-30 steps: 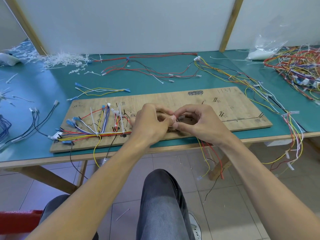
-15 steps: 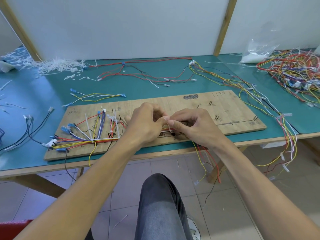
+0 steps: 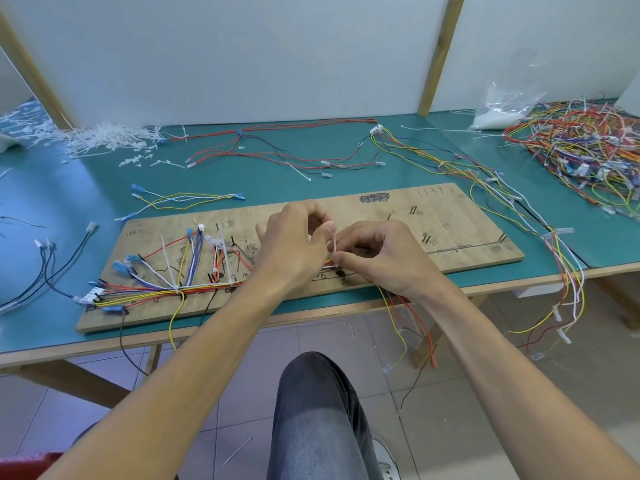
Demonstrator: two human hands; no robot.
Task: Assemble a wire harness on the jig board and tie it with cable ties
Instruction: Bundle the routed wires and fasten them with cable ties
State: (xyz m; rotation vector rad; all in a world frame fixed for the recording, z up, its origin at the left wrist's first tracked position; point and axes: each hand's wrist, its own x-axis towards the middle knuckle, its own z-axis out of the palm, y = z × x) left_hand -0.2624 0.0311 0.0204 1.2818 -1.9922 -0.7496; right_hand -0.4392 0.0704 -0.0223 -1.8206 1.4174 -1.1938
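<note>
Centrally, both hands met over the near half of the wooden jig board (image 3: 450, 216). A white cable tie (image 3: 335, 242) stood upright between them. The left hand (image 3: 294, 247), fingers curled, pinched its upper end against the thumb. The right hand (image 3: 377, 258) pinched its lower end, just beside the left thumb. The wire harness (image 3: 166, 289) ran its coloured wires along the board's near edge, to the left of the hands and under them. Far left on the green table (image 3: 86, 188) lay a heap of white cable-tie pieces (image 3: 104, 140). At the far right lay a tangled wire pile (image 3: 581, 147).
</note>
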